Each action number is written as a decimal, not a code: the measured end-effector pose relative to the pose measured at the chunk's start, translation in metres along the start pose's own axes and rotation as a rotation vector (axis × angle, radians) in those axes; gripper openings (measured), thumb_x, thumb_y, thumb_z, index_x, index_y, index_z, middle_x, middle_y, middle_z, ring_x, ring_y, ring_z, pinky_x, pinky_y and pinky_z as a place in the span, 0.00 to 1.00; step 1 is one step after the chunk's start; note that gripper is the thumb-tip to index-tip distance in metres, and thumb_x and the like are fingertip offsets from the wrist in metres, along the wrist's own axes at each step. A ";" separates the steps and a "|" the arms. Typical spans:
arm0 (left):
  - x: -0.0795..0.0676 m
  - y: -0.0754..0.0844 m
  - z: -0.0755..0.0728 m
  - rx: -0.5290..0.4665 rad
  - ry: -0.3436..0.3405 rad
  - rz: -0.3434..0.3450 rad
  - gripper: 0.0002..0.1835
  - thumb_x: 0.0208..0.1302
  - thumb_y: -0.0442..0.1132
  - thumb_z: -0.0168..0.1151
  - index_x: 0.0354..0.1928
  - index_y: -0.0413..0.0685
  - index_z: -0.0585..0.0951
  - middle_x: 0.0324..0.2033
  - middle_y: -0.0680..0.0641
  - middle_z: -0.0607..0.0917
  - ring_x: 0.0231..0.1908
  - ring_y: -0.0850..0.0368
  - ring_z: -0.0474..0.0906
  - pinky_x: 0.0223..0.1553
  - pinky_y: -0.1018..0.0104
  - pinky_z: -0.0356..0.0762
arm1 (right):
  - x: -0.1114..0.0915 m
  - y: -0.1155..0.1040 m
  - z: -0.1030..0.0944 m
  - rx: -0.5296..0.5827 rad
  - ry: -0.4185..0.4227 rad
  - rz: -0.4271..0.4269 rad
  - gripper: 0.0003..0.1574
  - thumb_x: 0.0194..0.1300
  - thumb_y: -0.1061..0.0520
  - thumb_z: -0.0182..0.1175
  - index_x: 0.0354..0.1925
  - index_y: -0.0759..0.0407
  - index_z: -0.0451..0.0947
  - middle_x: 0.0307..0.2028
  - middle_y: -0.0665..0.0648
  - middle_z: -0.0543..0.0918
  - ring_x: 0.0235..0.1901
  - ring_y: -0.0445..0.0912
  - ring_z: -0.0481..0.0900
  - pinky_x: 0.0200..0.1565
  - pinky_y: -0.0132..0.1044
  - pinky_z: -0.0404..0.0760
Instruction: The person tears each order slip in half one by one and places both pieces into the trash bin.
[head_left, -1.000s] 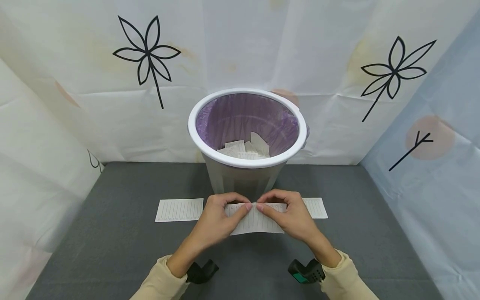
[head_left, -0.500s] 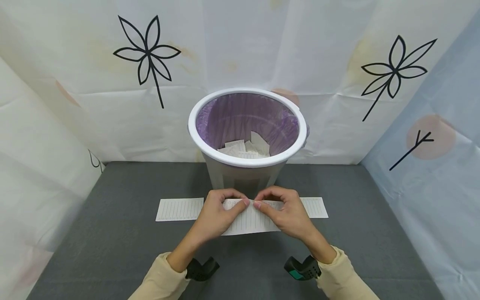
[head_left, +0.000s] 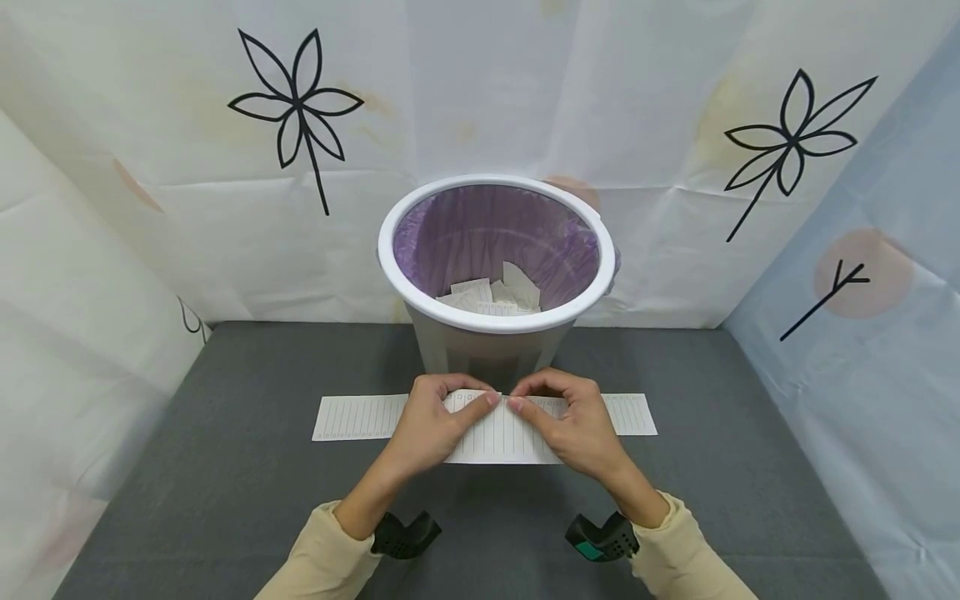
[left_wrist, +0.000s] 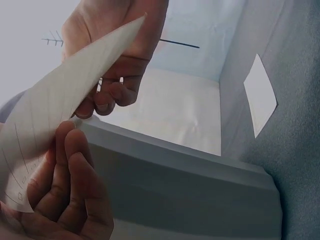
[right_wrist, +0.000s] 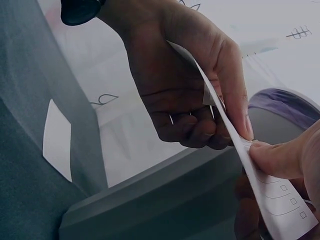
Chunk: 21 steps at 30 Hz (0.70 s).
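- Left hand [head_left: 431, 425] and right hand [head_left: 576, 427] both pinched the paper [head_left: 504, 437] between them, at its far edge.
- Bin [head_left: 497, 323] stood beyond them.
- Crooked tear seemed possible, if hands pulled unevenly.

Left hand [head_left: 429, 429] and right hand [head_left: 577, 427] both pinch, thumb tips [head_left: 486, 403] close together; sleeved forearms [head_left: 321, 554] slant inward.
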<state>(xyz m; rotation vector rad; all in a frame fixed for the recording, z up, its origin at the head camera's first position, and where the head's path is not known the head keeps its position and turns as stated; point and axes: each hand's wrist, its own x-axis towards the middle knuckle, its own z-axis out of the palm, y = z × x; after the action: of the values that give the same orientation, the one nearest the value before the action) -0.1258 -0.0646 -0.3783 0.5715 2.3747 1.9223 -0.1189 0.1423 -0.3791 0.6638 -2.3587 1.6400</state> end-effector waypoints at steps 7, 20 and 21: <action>0.000 -0.002 -0.002 0.020 0.062 -0.006 0.04 0.64 0.32 0.68 0.36 0.40 0.90 0.33 0.49 0.90 0.35 0.57 0.84 0.39 0.64 0.79 | -0.001 0.002 0.000 0.023 0.041 -0.064 0.07 0.61 0.68 0.71 0.33 0.57 0.85 0.30 0.50 0.86 0.32 0.45 0.84 0.38 0.36 0.81; -0.002 -0.012 -0.006 0.025 0.115 -0.007 0.04 0.65 0.34 0.70 0.36 0.40 0.89 0.31 0.48 0.89 0.30 0.57 0.83 0.31 0.66 0.79 | -0.001 0.001 -0.003 0.101 0.096 -0.063 0.06 0.61 0.71 0.69 0.34 0.62 0.86 0.29 0.55 0.86 0.31 0.45 0.84 0.33 0.34 0.80; -0.002 -0.013 -0.007 0.022 0.120 -0.014 0.04 0.64 0.34 0.69 0.36 0.40 0.89 0.31 0.48 0.89 0.28 0.57 0.83 0.29 0.67 0.79 | -0.001 0.001 -0.004 0.109 0.103 -0.066 0.07 0.60 0.72 0.69 0.34 0.63 0.86 0.29 0.56 0.86 0.30 0.44 0.83 0.33 0.33 0.80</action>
<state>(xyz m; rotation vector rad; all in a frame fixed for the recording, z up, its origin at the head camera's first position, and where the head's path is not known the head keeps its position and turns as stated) -0.1290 -0.0741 -0.3891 0.4511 2.4659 1.9810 -0.1191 0.1467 -0.3784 0.6525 -2.1658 1.7411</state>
